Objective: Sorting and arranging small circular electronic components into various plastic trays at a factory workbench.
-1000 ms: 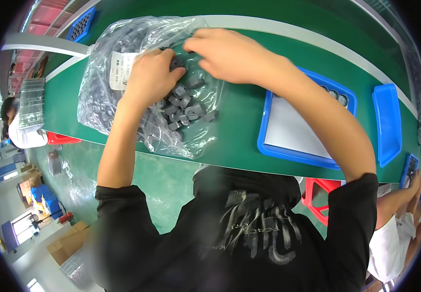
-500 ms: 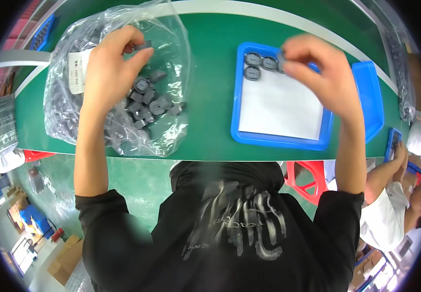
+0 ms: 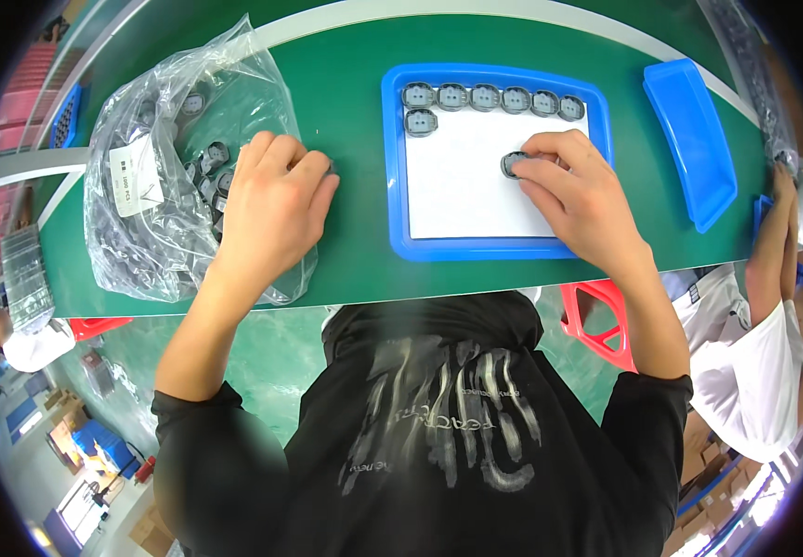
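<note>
My right hand [image 3: 580, 190] pinches a round grey plastic part [image 3: 514, 165] over the white sheet [image 3: 466, 190] in a blue tray [image 3: 399, 186]. Along the tray's far side, similar parts [image 3: 484, 97] form a row, and a single one [image 3: 421, 123] sits below the row's left end. At the right edge of a clear plastic bag [image 3: 155, 251], my left hand [image 3: 276, 204] is closed, knuckles up. A bit of a grey part shows at its fingertips; the rest is hidden. Inside the bag lie more loose grey parts [image 3: 211, 160], partly covered by my left hand.
An additional blue tray [image 3: 694, 148] lies to the right on the green table [image 3: 350, 111]. A white label [image 3: 136, 174] is on the bag. At the right, another person in a white shirt [image 3: 745, 353] reaches toward the table. A red stool [image 3: 598, 320] stands below the table edge.
My left hand has come from over the bag to its right edge. My right hand has moved from the tray's far side toward its middle, uncovering more of the row. The view has shifted.
</note>
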